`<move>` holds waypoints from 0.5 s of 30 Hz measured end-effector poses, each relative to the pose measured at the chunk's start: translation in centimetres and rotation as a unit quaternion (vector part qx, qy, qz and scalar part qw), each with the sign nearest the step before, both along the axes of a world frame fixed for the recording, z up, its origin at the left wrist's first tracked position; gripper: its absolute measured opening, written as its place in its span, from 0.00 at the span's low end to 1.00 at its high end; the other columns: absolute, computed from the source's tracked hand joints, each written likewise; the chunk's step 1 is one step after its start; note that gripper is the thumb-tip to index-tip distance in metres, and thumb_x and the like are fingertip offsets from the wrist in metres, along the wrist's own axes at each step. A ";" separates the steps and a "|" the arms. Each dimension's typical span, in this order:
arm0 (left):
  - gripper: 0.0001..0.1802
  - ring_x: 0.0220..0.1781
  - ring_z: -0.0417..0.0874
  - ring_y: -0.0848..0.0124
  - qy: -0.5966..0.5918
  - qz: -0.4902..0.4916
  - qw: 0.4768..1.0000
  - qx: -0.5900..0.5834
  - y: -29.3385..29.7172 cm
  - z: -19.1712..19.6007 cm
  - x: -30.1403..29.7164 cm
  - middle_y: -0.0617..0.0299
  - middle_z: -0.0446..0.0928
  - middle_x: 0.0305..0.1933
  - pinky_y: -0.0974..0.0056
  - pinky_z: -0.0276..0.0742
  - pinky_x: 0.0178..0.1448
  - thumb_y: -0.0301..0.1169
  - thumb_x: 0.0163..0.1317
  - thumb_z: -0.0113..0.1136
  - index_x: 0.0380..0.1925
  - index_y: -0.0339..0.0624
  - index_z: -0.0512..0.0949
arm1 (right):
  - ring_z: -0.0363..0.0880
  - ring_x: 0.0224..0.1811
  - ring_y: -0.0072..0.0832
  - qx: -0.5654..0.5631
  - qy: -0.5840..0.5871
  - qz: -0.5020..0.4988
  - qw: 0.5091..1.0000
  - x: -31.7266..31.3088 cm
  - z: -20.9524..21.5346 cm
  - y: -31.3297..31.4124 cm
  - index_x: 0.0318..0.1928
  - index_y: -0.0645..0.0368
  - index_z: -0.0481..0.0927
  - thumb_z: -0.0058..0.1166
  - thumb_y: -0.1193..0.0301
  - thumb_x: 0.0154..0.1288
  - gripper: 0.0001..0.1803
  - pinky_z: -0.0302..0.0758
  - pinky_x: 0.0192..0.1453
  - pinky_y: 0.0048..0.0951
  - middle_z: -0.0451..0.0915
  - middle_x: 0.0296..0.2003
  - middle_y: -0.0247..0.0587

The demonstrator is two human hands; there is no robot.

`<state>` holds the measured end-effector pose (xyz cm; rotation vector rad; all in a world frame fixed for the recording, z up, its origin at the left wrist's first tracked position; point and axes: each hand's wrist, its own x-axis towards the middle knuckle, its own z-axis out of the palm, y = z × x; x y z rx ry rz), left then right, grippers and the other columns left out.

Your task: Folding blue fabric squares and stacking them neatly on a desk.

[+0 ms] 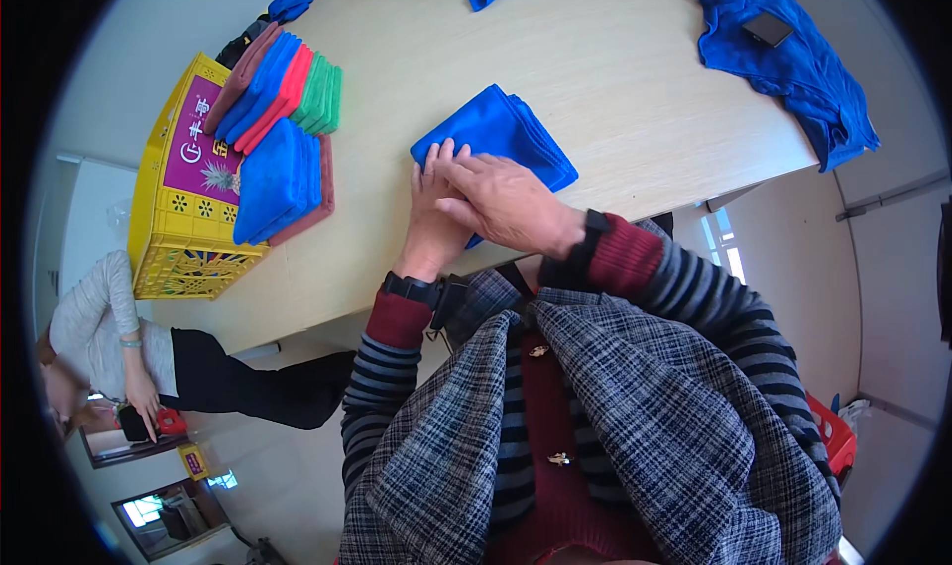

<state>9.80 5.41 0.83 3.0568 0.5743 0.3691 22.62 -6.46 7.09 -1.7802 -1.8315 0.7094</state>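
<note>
A folded blue towel (506,134) lies on the pale wooden table (397,69) in front of me. Both hands rest on its near left part. My left hand (433,218) lies flat on the towel, fingers stretched toward its left corner. Over it crosses my right hand (511,203), flat, its fingers overlapping the left hand's back and fingers. Neither hand grips the cloth. The towel's layered edges show along its right side, and its near part is partly hidden under my hands.
Left of the towel stand stacks of folded blue (278,183), red, green (319,94) and brown towels beside a yellow plastic crate (193,258). A loose blue cloth (783,79) with a dark phone-like object (769,30) hangs over the right edge. Another person (129,347) is at the left.
</note>
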 end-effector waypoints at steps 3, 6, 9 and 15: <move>0.39 0.83 0.50 0.47 0.029 0.021 0.997 -0.067 -1.0 1.0 0.5 0.45 0.51 0.81 0.37 0.43 0.82 0.51 0.71 0.53 0.75 0.39 0.60 | 0.56 0.79 0.48 0.172 -0.097 -0.091 0.976 0.7 -5.2 2.7 0.72 0.56 0.68 0.42 0.49 0.78 0.32 0.55 0.79 0.50 0.64 0.73 0.51; 0.39 0.83 0.50 0.48 -0.027 0.006 0.998 -0.057 -1.0 0.5 -0.2 0.46 0.52 0.81 0.37 0.43 0.81 0.51 0.71 0.53 0.74 0.39 0.61 | 0.55 0.80 0.47 0.172 -0.186 -0.114 0.961 1.6 -6.4 4.3 0.73 0.55 0.67 0.36 0.47 0.80 0.34 0.52 0.81 0.49 0.63 0.74 0.50; 0.39 0.83 0.50 0.48 -0.046 0.002 0.998 -0.048 -0.8 -0.1 -1.1 0.47 0.52 0.81 0.37 0.44 0.81 0.50 0.72 0.53 0.74 0.38 0.61 | 0.51 0.81 0.45 0.130 -0.219 -0.129 0.958 3.1 -6.5 3.9 0.76 0.52 0.64 0.32 0.43 0.79 0.36 0.44 0.83 0.48 0.60 0.77 0.47; 0.37 0.83 0.49 0.50 -0.032 0.017 0.998 -0.050 -1.0 -0.2 -1.9 0.48 0.54 0.81 0.37 0.44 0.81 0.50 0.73 0.53 0.73 0.39 0.62 | 0.51 0.81 0.45 0.121 -0.246 -0.147 0.951 3.3 -6.6 3.6 0.76 0.53 0.63 0.33 0.45 0.80 0.36 0.45 0.83 0.48 0.60 0.77 0.46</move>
